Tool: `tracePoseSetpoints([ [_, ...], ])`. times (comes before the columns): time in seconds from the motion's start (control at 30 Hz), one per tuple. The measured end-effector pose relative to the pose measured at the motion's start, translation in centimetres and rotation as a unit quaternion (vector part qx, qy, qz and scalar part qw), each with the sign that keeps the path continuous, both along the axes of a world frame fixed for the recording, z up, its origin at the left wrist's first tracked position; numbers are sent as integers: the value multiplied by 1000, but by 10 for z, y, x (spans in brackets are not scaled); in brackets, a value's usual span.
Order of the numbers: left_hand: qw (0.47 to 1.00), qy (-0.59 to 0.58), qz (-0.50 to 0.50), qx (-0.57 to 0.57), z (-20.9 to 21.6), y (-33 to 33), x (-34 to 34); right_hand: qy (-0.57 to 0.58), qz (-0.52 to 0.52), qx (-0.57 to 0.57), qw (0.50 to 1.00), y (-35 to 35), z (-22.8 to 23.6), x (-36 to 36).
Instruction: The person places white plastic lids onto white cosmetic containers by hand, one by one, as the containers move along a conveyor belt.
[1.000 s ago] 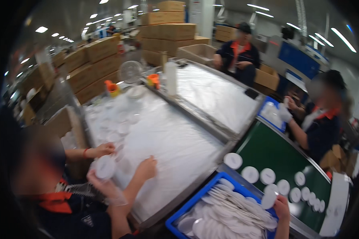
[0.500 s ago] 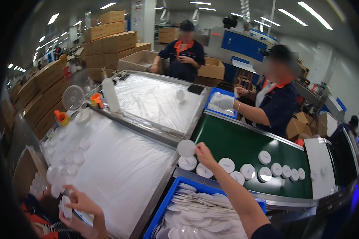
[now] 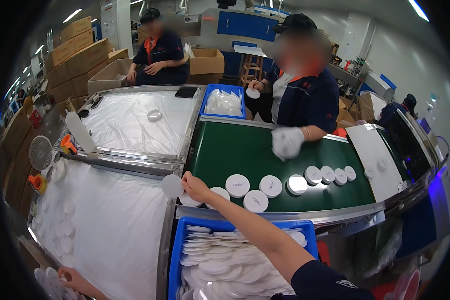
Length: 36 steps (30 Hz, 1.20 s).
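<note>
Diagonally outstretched forearm (image 3: 260, 231), right hand (image 3: 197, 189) pinching white disc (image 3: 172, 186).

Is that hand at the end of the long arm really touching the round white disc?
Touching. The head view shows it: the right hand pinches the white disc at its right edge, with no gap between them.

My right arm (image 3: 262, 237), stretched from the lower right up toward the left, dark sleeve (image 3: 317, 280) at its near end, forearm (image 3: 242, 220) bare; my right hand (image 3: 196, 189) at the far end, fingers (image 3: 187, 179) closed together in pinch.
</note>
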<state>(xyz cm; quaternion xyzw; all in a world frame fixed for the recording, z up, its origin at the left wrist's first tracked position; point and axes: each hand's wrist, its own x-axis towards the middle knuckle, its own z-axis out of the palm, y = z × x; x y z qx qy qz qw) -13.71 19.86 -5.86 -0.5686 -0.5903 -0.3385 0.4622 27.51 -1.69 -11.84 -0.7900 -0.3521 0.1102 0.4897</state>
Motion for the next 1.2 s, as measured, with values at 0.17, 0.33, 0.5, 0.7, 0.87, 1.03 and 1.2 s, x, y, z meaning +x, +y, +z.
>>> tracePoseSetpoints([
  [0.17,850,-305,-427,45,25,-43,3,45,-14,-1,999,-19,13,1],
  [0.33,625,-269,-677,-280,-10,-71,88,25,-67,33,997,-51,20,4],
  [0.5,461,-38,-717,-522,9,-118,250,19,-145,151,978,-145,55,-12],
  [0.7,503,237,-576,-599,-6,-132,331,120,-134,143,973,-236,74,-108],
  [0.87,486,391,-506,-596,-4,-135,356,171,-86,132,973,-248,64,-163],
  [1.03,497,434,-532,-531,-37,-126,373,177,-31,143,973,-227,70,-169],
  [1.2,465,400,-600,-514,-5,-193,373,207,7,122,971,-234,75,-171],
])
